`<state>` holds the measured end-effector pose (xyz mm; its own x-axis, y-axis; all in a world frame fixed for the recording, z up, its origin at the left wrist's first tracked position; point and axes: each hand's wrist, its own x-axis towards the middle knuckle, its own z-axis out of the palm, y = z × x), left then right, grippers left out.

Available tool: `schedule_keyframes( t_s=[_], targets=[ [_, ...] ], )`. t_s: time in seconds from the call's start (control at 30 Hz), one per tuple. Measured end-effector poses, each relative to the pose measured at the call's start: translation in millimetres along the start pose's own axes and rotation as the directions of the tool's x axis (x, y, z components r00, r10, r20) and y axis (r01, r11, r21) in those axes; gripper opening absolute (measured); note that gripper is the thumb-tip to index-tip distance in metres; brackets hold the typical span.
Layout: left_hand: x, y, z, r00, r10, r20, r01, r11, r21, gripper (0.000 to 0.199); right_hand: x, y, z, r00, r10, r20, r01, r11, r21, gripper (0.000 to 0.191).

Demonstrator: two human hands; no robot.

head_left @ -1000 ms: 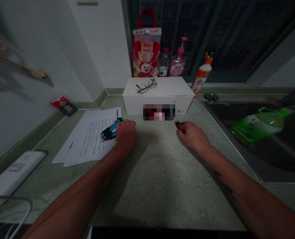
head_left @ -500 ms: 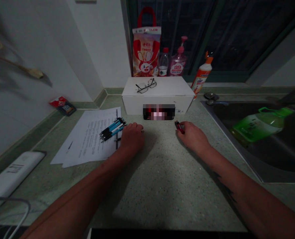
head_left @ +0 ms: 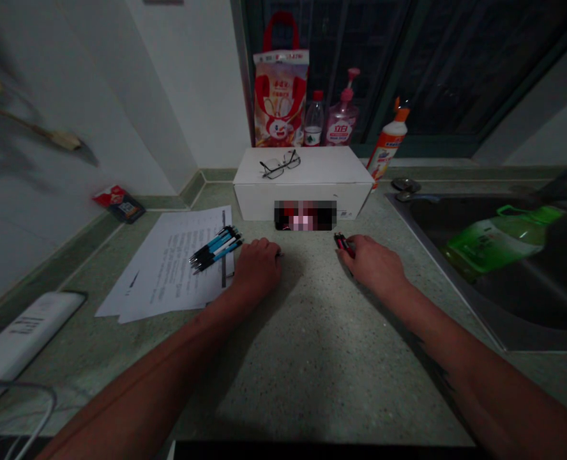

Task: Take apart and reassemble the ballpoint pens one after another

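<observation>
Right hand (head_left: 374,265): narrow pinch on a small red-and-black cylindrical object (head_left: 343,243), long axis slanting from upper left down into the fingertips, just in front of a white cardboard box (head_left: 331,169). Left hand (head_left: 259,271): curled, knuckles up, on the speckled green countertop (head_left: 312,358), a small dark tip (head_left: 279,254) showing past the fingers, grip hidden, so no telling what it holds. Just beside it, on white printed paper sheets (head_left: 168,268), a bundle of blue-and-black retractable pens (head_left: 215,249), long axes slanting up and right, left hand far nearer than right.
</observation>
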<state>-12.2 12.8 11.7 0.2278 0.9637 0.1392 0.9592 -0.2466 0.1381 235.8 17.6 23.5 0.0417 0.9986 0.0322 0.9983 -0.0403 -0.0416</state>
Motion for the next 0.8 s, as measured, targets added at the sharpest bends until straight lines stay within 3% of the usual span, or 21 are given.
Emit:
schedule_keyframes(
  t_s=[0.3,0.43,0.5,0.57,0.63,0.8],
  targets=[
    [1,-3,5.3,0.999,0.031,-0.029,-0.032,0.998,-0.054,0.022,-3,0,-1,0.998,-0.053,-0.033,0.052,0.998,-0.03,0.043],
    [1,-1,8.7,0.994,0.075,-0.074,-0.087,0.979,-0.184,0.021,-5,-2,-3,0.988,-0.103,-0.117,0.109,0.993,0.04,0.042],
    [-1,1,10.9,0.989,0.095,-0.113,-0.125,0.945,-0.303,0.021,-9,-6,-2,0.954,-0.246,-0.171,0.267,0.957,0.111,0.039],
    [-4,4,13.5,0.984,0.101,-0.145,-0.157,0.878,-0.453,0.023,-12,-11,2,0.876,-0.448,-0.181,0.477,0.861,0.178,0.037],
    [-8,7,16.4,0.985,0.097,-0.141,-0.163,0.779,-0.606,0.022,-15,-15,7,0.795,-0.588,-0.147,0.606,0.764,0.223,0.033],
    [-13,14,20.6,0.993,0.097,-0.063,-0.11,0.63,-0.768,0.018,-17,-19,10,0.793,-0.591,-0.151,0.608,0.751,0.255,0.024]
  ],
)
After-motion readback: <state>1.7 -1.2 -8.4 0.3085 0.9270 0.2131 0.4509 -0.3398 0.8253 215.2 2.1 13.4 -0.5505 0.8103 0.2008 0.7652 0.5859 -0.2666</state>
